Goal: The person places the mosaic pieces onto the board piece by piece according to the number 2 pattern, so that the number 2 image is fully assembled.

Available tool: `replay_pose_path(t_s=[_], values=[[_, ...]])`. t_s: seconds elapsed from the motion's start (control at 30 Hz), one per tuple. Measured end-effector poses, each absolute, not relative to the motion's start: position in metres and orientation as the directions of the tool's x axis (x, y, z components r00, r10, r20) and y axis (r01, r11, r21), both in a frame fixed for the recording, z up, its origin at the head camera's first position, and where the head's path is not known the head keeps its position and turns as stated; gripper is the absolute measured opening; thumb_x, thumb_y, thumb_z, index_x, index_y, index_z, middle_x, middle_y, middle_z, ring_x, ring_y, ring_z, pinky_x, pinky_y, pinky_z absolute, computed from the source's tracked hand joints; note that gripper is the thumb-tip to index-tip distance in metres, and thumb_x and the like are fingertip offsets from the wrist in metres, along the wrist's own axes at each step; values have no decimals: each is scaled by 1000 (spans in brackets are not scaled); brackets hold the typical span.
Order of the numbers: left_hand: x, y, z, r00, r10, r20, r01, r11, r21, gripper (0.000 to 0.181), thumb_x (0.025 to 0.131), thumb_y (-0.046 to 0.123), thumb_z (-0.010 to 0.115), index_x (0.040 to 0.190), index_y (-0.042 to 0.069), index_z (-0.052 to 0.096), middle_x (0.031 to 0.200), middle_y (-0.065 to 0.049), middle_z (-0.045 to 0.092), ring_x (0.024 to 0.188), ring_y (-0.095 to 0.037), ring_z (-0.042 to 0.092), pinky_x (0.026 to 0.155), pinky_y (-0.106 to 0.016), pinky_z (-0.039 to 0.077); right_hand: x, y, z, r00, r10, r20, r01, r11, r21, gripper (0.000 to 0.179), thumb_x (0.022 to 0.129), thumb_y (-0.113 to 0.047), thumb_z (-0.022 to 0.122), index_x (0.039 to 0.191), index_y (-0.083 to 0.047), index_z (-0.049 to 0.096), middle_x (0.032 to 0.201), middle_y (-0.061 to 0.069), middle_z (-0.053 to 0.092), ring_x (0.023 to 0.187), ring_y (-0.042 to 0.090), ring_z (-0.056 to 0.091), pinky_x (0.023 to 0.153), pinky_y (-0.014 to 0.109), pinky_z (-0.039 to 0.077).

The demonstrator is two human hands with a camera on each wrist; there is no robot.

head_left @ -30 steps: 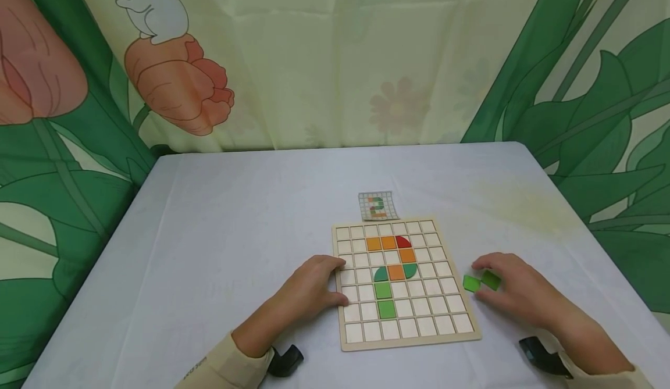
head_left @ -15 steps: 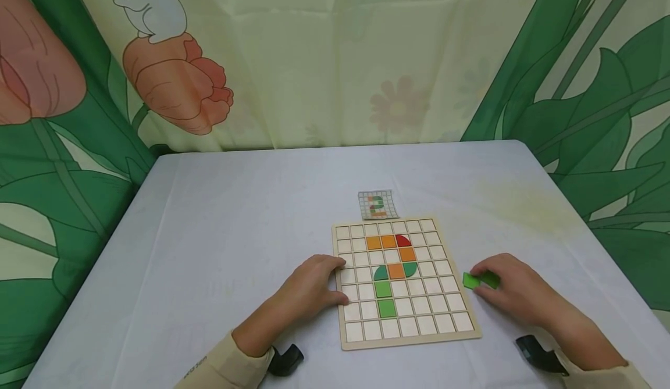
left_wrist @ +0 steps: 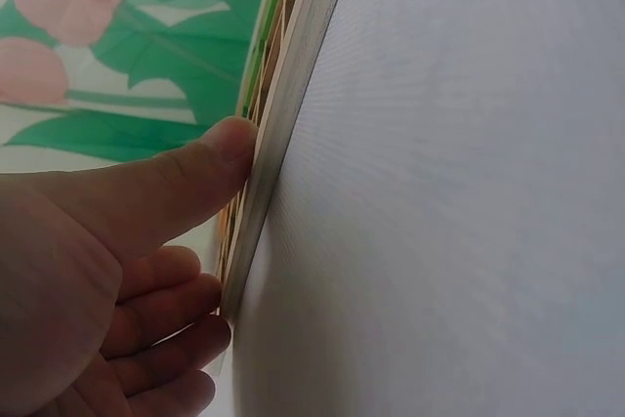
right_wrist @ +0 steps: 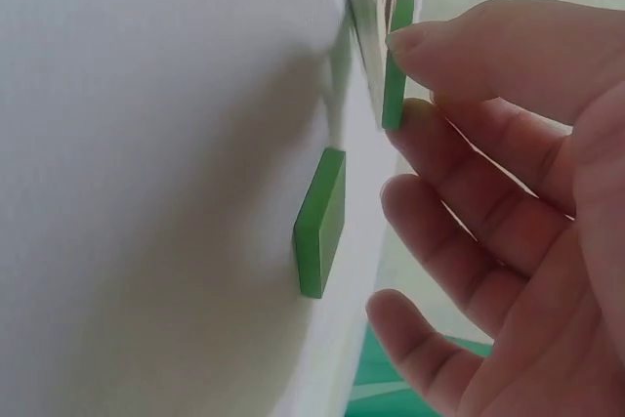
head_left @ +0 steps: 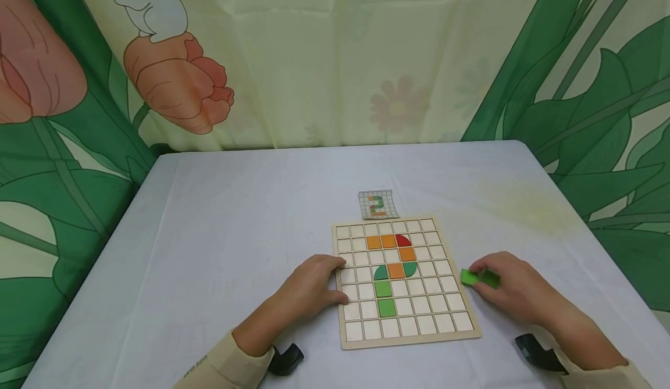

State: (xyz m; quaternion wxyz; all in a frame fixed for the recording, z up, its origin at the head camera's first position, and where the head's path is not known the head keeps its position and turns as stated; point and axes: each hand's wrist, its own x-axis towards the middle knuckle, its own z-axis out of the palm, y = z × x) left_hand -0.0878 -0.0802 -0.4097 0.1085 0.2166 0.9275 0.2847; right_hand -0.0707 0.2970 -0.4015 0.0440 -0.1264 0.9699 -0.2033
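Thumb and fingertips of my left hand (head_left: 313, 284) rest apart along the left edge of a wooden grid board (head_left: 410, 339); in the left wrist view the thumb (left_wrist: 229, 144) touches its rim. Beyond the board's right edge, my right hand (head_left: 515, 287) pinches a light green square tile (head_left: 469, 277) between thumb and fingers. That tile (right_wrist: 396, 65) appears raised off the table in the right wrist view. A second green tile (right_wrist: 321, 222) lies on the cloth below the hand. On the board sit orange squares (head_left: 396, 271), a red rounded piece (head_left: 402, 241), dark green rounded pieces and two light green squares (head_left: 387, 308).
A small card (head_left: 378, 205) with a coloured grid pattern lies just behind the board. White cloth (head_left: 235, 214) covers the table. A printed curtain (head_left: 314, 57) hangs behind it.
My right fingers have closed on the nearer green tile and lifted it slightly, shifting a little toward the board. My left hand and the board have stayed put.
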Motion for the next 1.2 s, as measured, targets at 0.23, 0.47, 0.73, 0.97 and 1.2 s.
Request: replay_pose_path(t_s=[0.23,0.47,0.73,0.97,1.2], values=[[-87,-80,-409,-885,458,-82,334,748,573,62,74,23,90,126,2,65,125,-11,65,123,-28,56,101,-40,46,-67,291,-398,-958,-288,-3,-258,865,-431,20,83,-11,79,101,-10,70,107,6,66,106,35,59,88,53,47],[-87,-80,-408,-884,459,-83,334,747,575,61,75,23,90,126,1,64,125,-11,65,123,-28,56,101,-40,46,-62,280,-395,-944,-330,34,-312,849,-427,20,81,-12,81,98,-17,70,104,-4,65,103,27,61,86,47,49],[-86,-80,-408,-885,458,-83,335,751,568,61,74,23,90,126,1,64,125,-11,65,122,-28,57,101,-40,46,-62,271,-395,-935,-352,34,-333,843,-422,22,80,-11,82,98,-18,70,103,-6,64,103,25,61,87,48,50],[-86,-80,-408,-887,455,-80,335,753,567,61,75,24,90,126,2,64,125,-11,65,123,-28,56,101,-41,46,-62,262,-396,-925,-378,44,-359,828,-431,22,80,-12,82,98,-18,70,102,-8,64,102,22,60,88,46,51],[-87,-80,-409,-888,454,-78,333,749,573,61,75,25,90,126,3,65,125,-11,65,122,-28,57,101,-41,46,-62,251,-397,-920,-391,9,-357,830,-427,18,83,-15,80,97,-19,70,101,-9,63,102,20,60,88,46,51]])
